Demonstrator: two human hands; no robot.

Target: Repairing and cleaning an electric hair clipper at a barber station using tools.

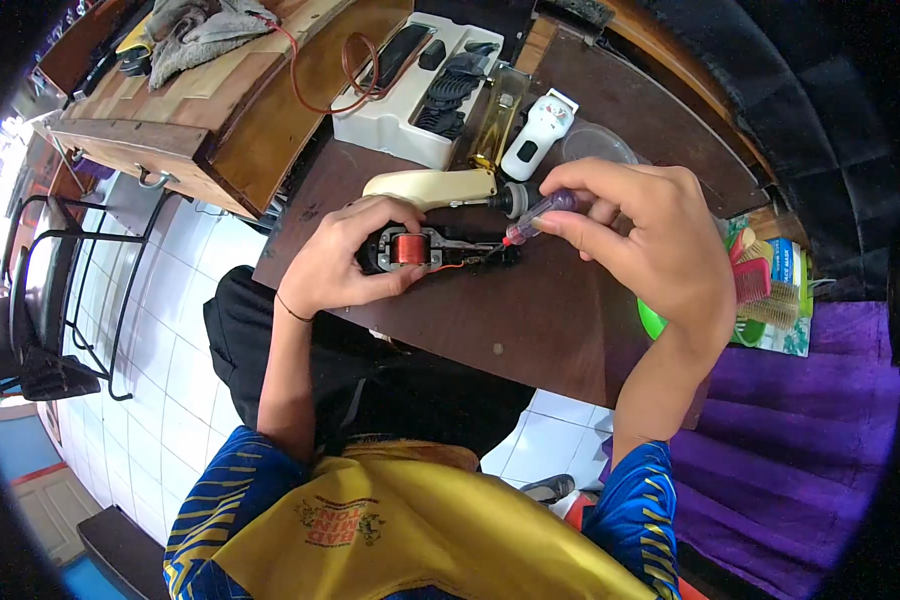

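Observation:
On the dark brown table, my left hand (340, 260) grips an opened hair clipper (410, 250) with its copper coil bare and a dark body around it. My right hand (655, 235) is closed around a screwdriver (542, 214) with a clear purplish handle. Its tip end points down at the clipper's right end, among dark parts and a thin orange wire; whether it sits in a screw I cannot tell. Just beyond the clipper lies a cream curved casing (425, 186). A round grey brush-like piece (515, 200) stands near the screwdriver.
Farther back are a white tray (395, 135) with black comb guards, a yellowish bottle (500, 115), a white clipper (542, 135) and a clear round lid (598, 145). A red cable (345, 70) loops by a wooden drawer unit (160, 140). Combs (755, 280) lie at right.

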